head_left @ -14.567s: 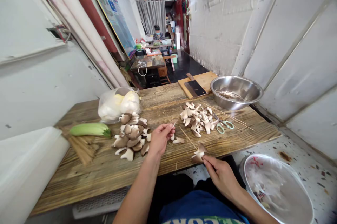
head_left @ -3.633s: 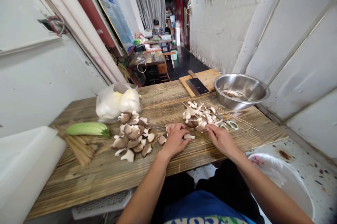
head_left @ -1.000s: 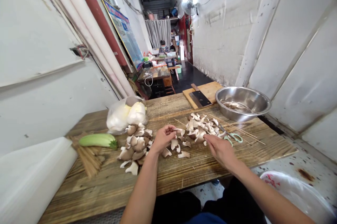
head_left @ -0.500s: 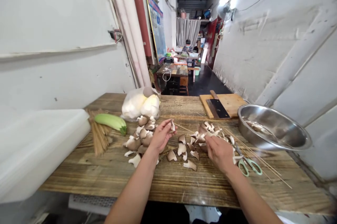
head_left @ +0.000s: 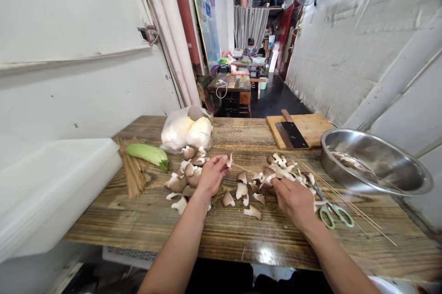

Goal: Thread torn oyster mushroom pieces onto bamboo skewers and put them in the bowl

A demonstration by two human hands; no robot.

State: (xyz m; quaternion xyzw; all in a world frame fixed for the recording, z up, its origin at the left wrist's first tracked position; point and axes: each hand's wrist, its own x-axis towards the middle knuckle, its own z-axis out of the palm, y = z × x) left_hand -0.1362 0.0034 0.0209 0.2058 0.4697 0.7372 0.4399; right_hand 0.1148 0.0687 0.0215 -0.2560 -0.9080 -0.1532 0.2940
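Note:
My left hand (head_left: 214, 175) is closed in a pinch around a small oyster mushroom piece (head_left: 229, 160), raised a little above the table. A thin wooden skewer (head_left: 244, 169) runs rightward from that hand. My right hand (head_left: 295, 201) reaches into the right-hand group of torn mushrooms, its fingertips closed on a mushroom piece (head_left: 268, 181); the palm hides part of the group. Between the hands lie several loose mushroom pieces (head_left: 241, 190). A heap of mushrooms (head_left: 177, 183) sits left of my left hand. Green-handled scissors (head_left: 334, 213) lie just right of my right hand.
Several long skewers (head_left: 348, 206) lie near a steel basin (head_left: 366, 183) with skewered mushrooms inside. Behind are a cleaver (head_left: 293, 135) and cutting board (head_left: 316, 127). At left are a bagged vegetable (head_left: 186, 133), a green squash (head_left: 147, 153), a skewer bundle (head_left: 133, 174) and white plastic containers (head_left: 65, 183).
The mushroom piece in my left hand has turned, now showing a narrow edge with its tip up. My right hand stays at the pile. The camera view has shifted slightly.

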